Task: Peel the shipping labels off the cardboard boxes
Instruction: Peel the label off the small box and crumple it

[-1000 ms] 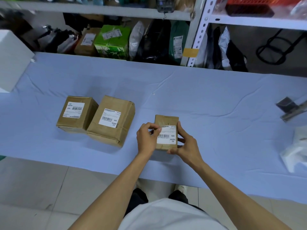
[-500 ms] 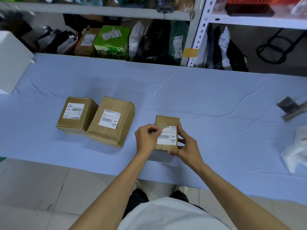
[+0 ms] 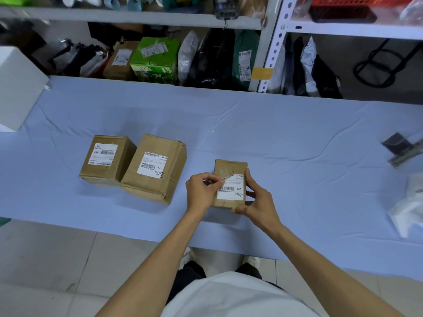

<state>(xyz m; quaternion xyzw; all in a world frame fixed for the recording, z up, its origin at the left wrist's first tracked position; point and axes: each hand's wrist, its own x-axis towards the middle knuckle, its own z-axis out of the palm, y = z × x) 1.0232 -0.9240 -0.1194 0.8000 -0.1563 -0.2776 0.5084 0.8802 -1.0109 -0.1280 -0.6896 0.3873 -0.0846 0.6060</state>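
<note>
A small cardboard box (image 3: pixel 230 167) lies near the front edge of the blue table (image 3: pixel 286 138). Its white shipping label (image 3: pixel 231 191) is lifted at the top left corner. My left hand (image 3: pixel 200 191) pinches that raised corner. My right hand (image 3: pixel 257 199) grips the box along its right side and near corner. Two larger cardboard boxes sit to the left, a middle one (image 3: pixel 155 168) with a label (image 3: pixel 152 164) and a left one (image 3: pixel 107 160) with a label (image 3: pixel 104 154).
A white block (image 3: pixel 17 85) stands at the table's far left. A grey tool (image 3: pixel 400 148) and a white bag (image 3: pixel 409 209) lie at the right. Shelving (image 3: pixel 272 44) with parcels and bags runs behind the table. Tiled floor lies below the front edge.
My left hand has peeled the label's top left corner farther off the small box. My right hand keeps its hold on the box.
</note>
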